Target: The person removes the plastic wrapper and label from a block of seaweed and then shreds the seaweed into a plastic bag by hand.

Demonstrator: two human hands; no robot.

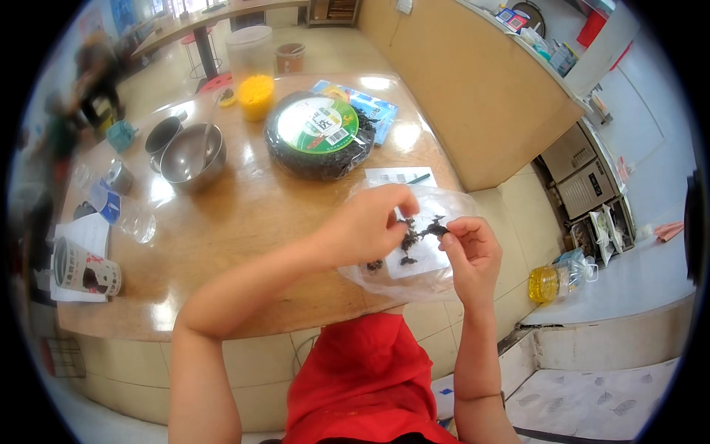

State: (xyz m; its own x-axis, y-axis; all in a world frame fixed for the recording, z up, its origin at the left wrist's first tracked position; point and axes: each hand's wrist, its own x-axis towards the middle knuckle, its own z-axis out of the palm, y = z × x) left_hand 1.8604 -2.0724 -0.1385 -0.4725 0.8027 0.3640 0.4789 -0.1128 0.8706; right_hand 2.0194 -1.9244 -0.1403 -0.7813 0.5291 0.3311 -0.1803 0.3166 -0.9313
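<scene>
Between the fingertips of my right hand is a piece of dark dried seaweed or fungus. My left hand is just beside it, thumb and fingers curled and slightly apart; whether they pinch a scrap cannot be told. Under both hands lies a clear plastic bag over white paper, with more dark crumpled pieces on it. Behind them sits a round, dark cake of similar dried stuff in clear film with a green and white label. A printed sheet and a dark green pen lie beyond the bag.
On the wooden table stand a steel bowl with a spoon, a tub with yellow contents, a paper cup and a plastic bottle. A blue packet lies behind the cake. Blurred people are at the far left.
</scene>
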